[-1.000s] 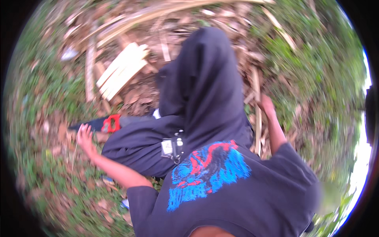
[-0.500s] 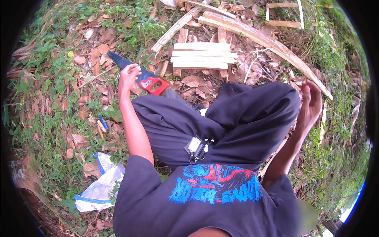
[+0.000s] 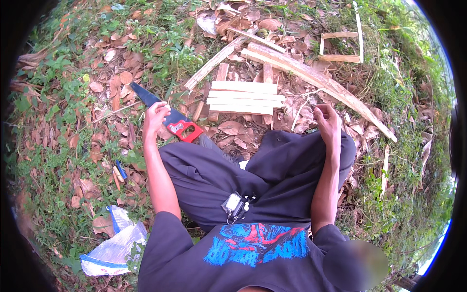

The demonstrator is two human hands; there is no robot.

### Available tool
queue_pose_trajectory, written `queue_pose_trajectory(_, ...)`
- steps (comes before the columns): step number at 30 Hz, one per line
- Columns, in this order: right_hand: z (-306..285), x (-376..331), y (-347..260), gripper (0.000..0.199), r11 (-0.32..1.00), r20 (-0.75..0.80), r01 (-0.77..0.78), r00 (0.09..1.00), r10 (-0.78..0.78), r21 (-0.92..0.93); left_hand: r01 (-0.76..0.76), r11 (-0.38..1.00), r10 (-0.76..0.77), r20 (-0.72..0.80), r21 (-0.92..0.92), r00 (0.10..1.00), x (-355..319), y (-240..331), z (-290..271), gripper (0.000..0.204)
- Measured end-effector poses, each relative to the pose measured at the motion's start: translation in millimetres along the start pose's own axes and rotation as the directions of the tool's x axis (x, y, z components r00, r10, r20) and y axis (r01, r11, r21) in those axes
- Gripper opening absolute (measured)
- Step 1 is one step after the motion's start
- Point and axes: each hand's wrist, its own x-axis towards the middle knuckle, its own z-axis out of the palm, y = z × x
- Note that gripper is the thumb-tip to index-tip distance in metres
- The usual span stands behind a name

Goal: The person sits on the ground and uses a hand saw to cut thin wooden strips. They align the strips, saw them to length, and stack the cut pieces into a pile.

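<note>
Work seems paused, the left hand (image 3: 153, 118) by the saw (image 3: 176, 117) at eleven o'clock and right hand (image 3: 330, 125) at one, fingers loosely apart, so gripping calls for closing them.

The saw blade (image 3: 176, 116) (metal) looks smooth.

Outdoor ground, shown by green weeds (image 3: 53, 141) and fallen leaves (image 3: 231, 127).

A red-handled saw (image 3: 175, 117) is lying aslant left of centre; pale slats (image 3: 245, 96) are resting across two strips (image 3: 268, 73), upper middle.
</note>
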Motion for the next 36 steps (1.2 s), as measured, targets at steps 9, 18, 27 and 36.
queue_pose_trajectory(9,4.9,1.4,-9.6,0.023,1.000,0.004,0.003,1.000,-0.003,-0.006,-0.423,0.682,0.557,-0.050,0.597,0.829,110.6,15.5,94.5,0.055)
queue_pose_trajectory(18,7.1,-0.3,-11.9,0.023,0.998,0.064,0.045,0.997,-0.042,-0.040,-0.272,0.675,0.428,-0.064,0.686,0.901,147.4,-41.5,125.2,0.053)
queue_pose_trajectory(27,15.0,-4.3,-17.8,0.025,0.992,0.156,0.119,0.981,-0.112,-0.036,-0.315,0.853,0.417,-0.181,0.417,0.891,143.0,-16.7,70.0,0.032)
queue_pose_trajectory(36,7.3,-9.3,1.1,0.026,0.987,0.139,0.139,0.982,-0.127,-0.079,-0.362,0.920,0.317,-0.259,-0.148,0.913,83.1,63.4,31.3,0.023)
